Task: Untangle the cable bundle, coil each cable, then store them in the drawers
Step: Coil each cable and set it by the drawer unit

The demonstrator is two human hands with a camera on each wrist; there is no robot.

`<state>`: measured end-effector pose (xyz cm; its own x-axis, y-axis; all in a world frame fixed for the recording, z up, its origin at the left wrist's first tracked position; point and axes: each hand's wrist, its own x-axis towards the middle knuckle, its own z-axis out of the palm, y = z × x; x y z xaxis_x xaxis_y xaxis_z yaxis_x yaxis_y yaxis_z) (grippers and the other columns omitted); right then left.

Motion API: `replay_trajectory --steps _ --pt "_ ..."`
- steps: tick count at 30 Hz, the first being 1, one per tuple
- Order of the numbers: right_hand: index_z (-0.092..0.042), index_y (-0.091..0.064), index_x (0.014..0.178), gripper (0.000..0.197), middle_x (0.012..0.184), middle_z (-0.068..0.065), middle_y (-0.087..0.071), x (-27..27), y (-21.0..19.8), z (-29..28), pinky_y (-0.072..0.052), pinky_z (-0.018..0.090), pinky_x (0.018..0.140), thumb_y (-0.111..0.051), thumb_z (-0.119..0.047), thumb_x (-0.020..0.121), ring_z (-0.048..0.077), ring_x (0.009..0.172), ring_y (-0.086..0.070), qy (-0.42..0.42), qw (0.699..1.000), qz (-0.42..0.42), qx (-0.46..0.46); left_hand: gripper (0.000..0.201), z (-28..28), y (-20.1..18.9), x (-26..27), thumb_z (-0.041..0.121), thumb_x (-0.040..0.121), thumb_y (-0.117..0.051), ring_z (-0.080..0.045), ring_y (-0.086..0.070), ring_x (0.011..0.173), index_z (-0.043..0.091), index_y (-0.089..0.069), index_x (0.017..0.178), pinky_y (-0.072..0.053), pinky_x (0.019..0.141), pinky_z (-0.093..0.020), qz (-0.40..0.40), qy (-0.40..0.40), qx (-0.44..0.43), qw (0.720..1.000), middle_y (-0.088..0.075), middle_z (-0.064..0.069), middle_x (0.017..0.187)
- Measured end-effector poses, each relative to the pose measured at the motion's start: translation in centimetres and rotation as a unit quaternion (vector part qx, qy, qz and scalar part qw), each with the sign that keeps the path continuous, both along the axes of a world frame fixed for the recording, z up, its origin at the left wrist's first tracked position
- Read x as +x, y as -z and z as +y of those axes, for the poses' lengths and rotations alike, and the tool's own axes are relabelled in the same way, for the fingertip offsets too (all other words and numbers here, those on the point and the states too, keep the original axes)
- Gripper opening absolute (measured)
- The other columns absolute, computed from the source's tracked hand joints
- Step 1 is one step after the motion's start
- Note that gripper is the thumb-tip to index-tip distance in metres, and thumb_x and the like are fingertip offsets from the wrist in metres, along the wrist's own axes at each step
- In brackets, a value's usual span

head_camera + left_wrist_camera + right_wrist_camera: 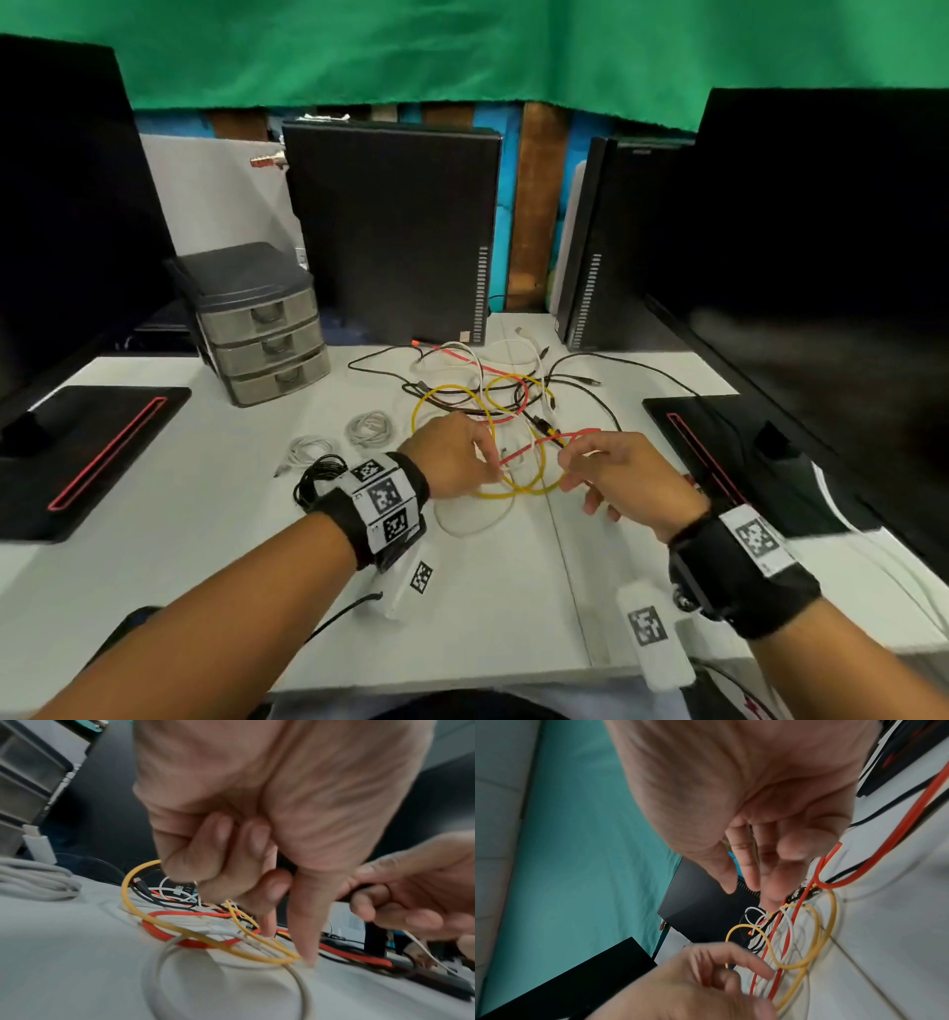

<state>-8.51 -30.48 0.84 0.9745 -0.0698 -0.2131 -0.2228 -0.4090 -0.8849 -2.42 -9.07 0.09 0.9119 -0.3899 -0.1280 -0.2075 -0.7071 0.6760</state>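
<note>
A tangle of yellow, red, black and white cables (493, 390) lies mid-table. My left hand (499, 470) reaches into its near edge. In the left wrist view, thumb and forefinger point down and pinch the yellow cable (195, 936) against the table, with the other fingers curled. My right hand (567, 457) pinches a black cable (547, 430) at its fingertips. A red cable (544, 441) loops right beside them. The grey three-drawer unit (267, 329) stands shut at the back left.
Two white coils (369, 429) (308, 452) and a black coil (321, 475) lie left of my left hand. Monitor bases (92, 452) (719, 452) flank the work area. Two computer towers (395, 231) (606, 241) stand behind. A loose white loop (472, 519) lies under my left wrist.
</note>
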Motion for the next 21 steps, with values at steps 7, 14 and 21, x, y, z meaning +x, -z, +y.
replay_trajectory --steps 7,14,21 --pt "-0.012 -0.071 0.096 0.011 0.078 0.003 -0.075 0.4 -0.2 -0.9 -0.038 0.022 0.044 -0.065 -0.022 0.094 0.015 0.053 -0.059 0.015 1.0 -0.007 -0.001 0.024 -2.8 2.1 -0.4 0.036 0.087 -0.064 -0.024 -0.064 0.104 0.019 -0.066 0.104 -0.049 0.078 -0.029 -0.02 0.072 0.279 0.958 -0.068 -0.001 0.11" --pt "-0.015 -0.072 0.094 0.009 0.083 0.007 -0.077 0.4 -0.6 -0.9 -0.041 0.024 0.047 -0.065 -0.021 0.094 0.017 0.057 -0.061 0.036 0.999 -0.039 0.01 0.015 -1.2 1.1 -0.7 0.023 0.095 -0.055 -0.021 -0.063 0.086 0.026 -0.062 0.083 -0.052 0.08 -0.037 -0.106 0.005 0.026 0.994 -0.07 0.0 0.092" --pt "-0.039 -0.045 0.14 0.056 0.114 -0.008 -0.072 -1.4 -1.4 2.3 -0.056 0.028 0.058 -0.068 -0.017 0.094 0.019 0.086 -0.072 -0.081 0.987 -0.133 0.04 0.011 1.8 -1.1 -2.2 0.035 0.099 -0.056 -0.013 -0.065 0.073 0.031 -0.059 0.09 -0.054 0.069 -0.042 -0.226 -0.008 -0.114 0.967 -0.064 0.008 0.071"
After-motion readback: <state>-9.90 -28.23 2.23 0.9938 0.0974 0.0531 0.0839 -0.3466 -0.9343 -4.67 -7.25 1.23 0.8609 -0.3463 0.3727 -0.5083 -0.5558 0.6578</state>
